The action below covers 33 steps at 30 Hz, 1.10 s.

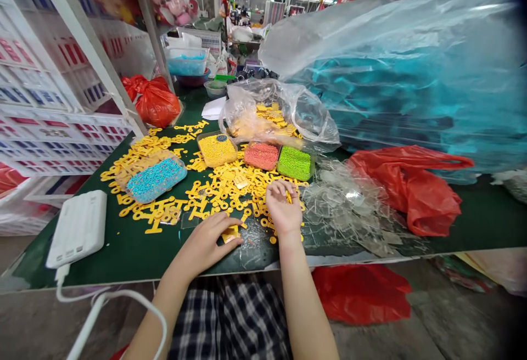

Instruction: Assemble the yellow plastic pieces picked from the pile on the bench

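My left hand (209, 242) rests at the table's front edge, its thumb and fingers around a flat yellow plastic piece (231, 233). My right hand (284, 209) is turned palm up over the pile, fingers curled, and a bit of yellow plastic piece (289, 197) shows among them. Beneath and beyond both hands spread many loose yellow plastic pieces (224, 187) with rings and bars. Behind them stand shallow trays of small beads: yellow beads (217, 151), pink beads (261, 156) and green beads (294, 163). Blue beads (156, 180) fill another tray to the left.
Clear plastic scraps (346, 198) are heaped right of my hands, beside a red bag (415, 190). An open clear bag (284, 113) holds more yellow pieces. A white power bank (78, 228) with a cable lies left. A large bag of teal material (403, 96) fills the back right.
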Motion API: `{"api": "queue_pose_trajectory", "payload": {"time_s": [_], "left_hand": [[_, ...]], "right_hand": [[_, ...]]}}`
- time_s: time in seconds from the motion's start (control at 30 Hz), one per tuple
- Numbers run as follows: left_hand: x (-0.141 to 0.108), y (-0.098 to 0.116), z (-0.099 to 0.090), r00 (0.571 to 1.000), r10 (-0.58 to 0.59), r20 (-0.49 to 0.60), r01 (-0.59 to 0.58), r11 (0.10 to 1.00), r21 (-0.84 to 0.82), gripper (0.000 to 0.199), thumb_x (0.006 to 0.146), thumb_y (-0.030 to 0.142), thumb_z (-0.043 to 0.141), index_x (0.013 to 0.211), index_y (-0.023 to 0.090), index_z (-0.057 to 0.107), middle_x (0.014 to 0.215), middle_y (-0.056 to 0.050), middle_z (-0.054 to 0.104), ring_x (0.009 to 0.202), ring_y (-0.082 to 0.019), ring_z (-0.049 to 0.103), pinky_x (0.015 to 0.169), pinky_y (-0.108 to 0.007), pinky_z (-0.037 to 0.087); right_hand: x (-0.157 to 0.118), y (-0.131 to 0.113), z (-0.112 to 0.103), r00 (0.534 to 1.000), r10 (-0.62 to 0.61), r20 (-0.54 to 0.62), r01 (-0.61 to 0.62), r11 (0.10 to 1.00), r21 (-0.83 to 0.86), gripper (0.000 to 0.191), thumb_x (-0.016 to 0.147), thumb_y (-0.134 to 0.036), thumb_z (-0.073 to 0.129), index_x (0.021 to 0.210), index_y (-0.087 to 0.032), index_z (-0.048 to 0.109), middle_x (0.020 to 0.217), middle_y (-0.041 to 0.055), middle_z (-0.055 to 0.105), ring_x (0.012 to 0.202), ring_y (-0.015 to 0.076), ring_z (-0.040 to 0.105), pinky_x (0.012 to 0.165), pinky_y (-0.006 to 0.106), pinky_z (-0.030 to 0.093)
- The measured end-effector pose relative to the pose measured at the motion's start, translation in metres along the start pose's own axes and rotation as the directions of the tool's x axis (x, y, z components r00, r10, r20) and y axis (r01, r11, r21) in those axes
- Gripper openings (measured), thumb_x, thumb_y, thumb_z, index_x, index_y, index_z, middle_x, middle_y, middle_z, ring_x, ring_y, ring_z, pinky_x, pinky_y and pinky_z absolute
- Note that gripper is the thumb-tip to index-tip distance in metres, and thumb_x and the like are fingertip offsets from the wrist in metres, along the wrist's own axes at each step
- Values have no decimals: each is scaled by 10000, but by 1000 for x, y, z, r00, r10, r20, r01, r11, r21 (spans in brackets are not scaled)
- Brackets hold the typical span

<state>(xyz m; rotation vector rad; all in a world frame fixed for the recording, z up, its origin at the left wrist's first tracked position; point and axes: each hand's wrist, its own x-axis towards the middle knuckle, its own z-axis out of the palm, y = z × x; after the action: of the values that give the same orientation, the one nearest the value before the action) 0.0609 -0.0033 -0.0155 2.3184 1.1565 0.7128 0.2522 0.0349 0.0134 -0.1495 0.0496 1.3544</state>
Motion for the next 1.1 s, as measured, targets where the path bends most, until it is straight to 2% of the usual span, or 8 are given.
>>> {"api": "queue_pose_trajectory", "payload": {"time_s": [0.17,0.37,0.43,0.53,0.63,0.73,0.9,1.1], "left_hand": [[7,5,2,994,-52,99,46,997,62,150,874,348,603,861,210,662,850,-34,687,832,-200,644,767,-294,479],[9,26,7,883,-469,32,450,864,227,258,854,466,612,817,212,640,722,-30,697,713,-223,669,601,-257,393],[6,28,4,853,-522,0,516,843,149,297,886,502,541,845,223,633,694,-17,683,687,-219,661,589,-256,379],[0,21,-7,858,-497,-135,490,868,-80,412,943,524,363,812,218,606,696,-9,659,661,-192,630,610,-260,403],[-5,9,-17,833,-482,-272,437,874,-213,495,941,539,304,714,198,582,670,-21,633,639,-184,594,598,-264,425],[-6,4,-21,863,-461,-208,402,874,-273,462,920,529,375,742,191,634,763,-39,689,732,-199,629,659,-271,478],[-10,5,-20,924,-378,-61,347,894,-284,301,903,402,476,1043,217,667,998,-41,722,921,-210,660,826,-307,512],[-19,2,-16,942,-332,-41,319,929,-188,222,908,360,533,1027,249,683,1050,-32,719,1034,-234,620,923,-377,479]], "right_hand": [[-1,4,-2,995,-48,90,66,976,-206,209,851,-152,425,673,-229,348,609,-72,245,507,122,264,526,233,335],[-14,9,5,951,-36,307,218,782,-584,312,889,-427,434,655,-240,348,579,-66,271,513,137,296,555,277,349],[-27,9,8,904,83,419,300,575,-761,333,910,-462,435,663,-238,419,582,-50,371,542,141,372,578,285,364],[-52,11,2,816,350,459,472,54,-880,279,931,-412,486,735,-220,538,687,-10,542,655,155,493,631,289,385],[-75,20,-22,777,383,500,628,-407,-663,178,918,-375,551,851,-215,587,830,25,614,802,199,535,721,324,391],[-87,32,-50,750,345,564,632,-626,-457,203,880,-398,617,930,-203,589,908,58,613,854,240,530,750,362,395],[-84,30,-62,715,440,543,684,-598,-417,30,891,-230,566,914,-211,560,920,48,609,868,218,548,754,350,425],[-80,11,-53,645,534,546,764,-465,-448,208,871,-107,528,1004,-252,597,1165,63,604,1058,229,527,889,388,464]]}}
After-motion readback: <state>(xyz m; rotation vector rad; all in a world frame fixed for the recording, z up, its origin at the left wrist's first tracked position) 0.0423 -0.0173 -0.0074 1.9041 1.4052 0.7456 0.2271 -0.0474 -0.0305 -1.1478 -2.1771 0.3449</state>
